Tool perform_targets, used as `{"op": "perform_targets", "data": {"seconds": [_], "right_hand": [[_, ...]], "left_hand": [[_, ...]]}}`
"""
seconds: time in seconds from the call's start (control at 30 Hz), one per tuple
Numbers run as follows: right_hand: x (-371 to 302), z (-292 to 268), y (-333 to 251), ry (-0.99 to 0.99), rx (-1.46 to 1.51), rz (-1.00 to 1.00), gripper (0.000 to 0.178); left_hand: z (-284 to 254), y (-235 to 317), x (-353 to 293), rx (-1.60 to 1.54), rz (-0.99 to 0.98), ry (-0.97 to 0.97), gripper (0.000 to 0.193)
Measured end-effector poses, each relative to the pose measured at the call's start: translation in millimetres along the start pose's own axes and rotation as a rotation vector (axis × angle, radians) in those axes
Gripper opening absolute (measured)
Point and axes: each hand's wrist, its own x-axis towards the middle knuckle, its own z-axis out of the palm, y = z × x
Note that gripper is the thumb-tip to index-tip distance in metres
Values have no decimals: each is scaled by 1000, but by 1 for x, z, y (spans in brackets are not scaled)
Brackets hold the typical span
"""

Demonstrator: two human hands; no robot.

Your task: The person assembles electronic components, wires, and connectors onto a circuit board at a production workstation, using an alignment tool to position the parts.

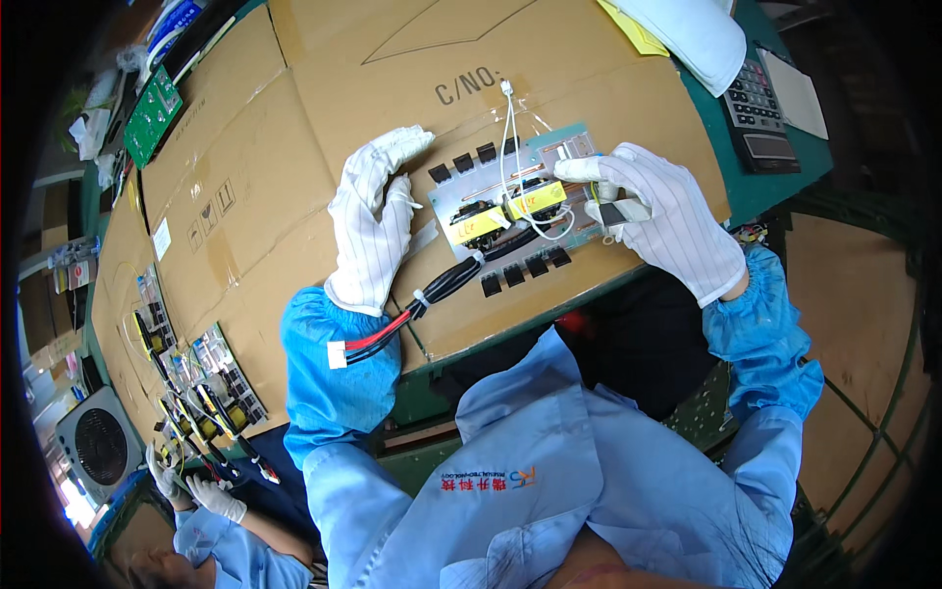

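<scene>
A circuit board [466,185] lies on the cardboard in front of me, with black heat-sink-like blocks along both long edges and yellow-taped coils [481,228] across its middle. White wires [507,133] rise from it to a small white plug. A bundled black and red cable [446,285] runs off its near side to a white connector [338,354]. My left hand [373,221], in a striped white glove, is open beside the board's left edge, holding nothing. At the right end, my gloved right hand [659,206] pinches a small dark rectangular part [613,213]; whether it is attached to the board is hidden.
A green circuit board [152,116] lies at the far left. Several assembled boards [221,368] lie at the near left, where a co-worker's gloved hands [216,499] are busy. A calculator [756,103] and papers [697,39] lie at far right. A speaker-like grey box [98,442] stands left.
</scene>
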Motion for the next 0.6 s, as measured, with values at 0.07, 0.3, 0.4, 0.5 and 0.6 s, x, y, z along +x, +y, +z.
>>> {"op": "perform_targets", "data": {"seconds": [0.07,0.3,0.4,0.5,0.6], "right_hand": [[0,-6,2,-118,-117,18,54],[-5,-6,20,54,21,13,29],[4,-7,4,20,261,231,26],[0,-4,10,37,130,152,24],[0,-3,7,59,-54,71,22]], "left_hand": [[-1,1,-2,5,28,8,45],[2,3,-3,35,75,11,42],[-1,0,-5,69,102,2,42],[3,0,-3,60,124,-3,42],[2,0,-3,69,113,-4,41]]}}
